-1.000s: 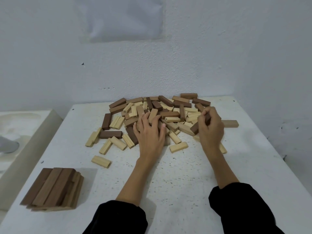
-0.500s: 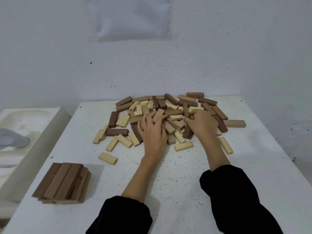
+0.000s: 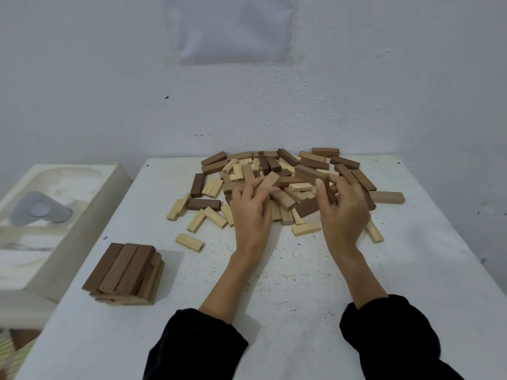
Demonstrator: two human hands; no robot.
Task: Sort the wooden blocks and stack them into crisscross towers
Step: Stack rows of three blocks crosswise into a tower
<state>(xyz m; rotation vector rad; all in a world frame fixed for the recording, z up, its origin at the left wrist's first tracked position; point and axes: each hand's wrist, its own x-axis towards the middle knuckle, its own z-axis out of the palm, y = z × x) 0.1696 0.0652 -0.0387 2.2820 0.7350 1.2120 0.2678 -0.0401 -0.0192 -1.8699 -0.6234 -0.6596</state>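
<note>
Head view: looking down at a loose pile of wooden blocks [image 3: 277, 182], dark, mid-brown and pale, sprawling across the far middle of a white table [image 3: 301, 283] against the wall. Reaching in with the left hand [image 3: 252, 215], fingers spread and nearly straight, resting on the pile's near edge, fingertips touching a tan block [image 3: 270, 182] without closing round it. Holding the right hand [image 3: 344, 212] over the pile's right side, thumb raised, fingers loosely curled; not managing to tell whether anything is pinched between them, with a dark block [image 3: 308, 208] lying just beside the thumb. Also showing a short crisscross tower [image 3: 124, 272], dark layer on top, standing at the table's near left, well apart from the pile. Wearing black sleeves [image 3: 197, 344] on both arms.
</note>
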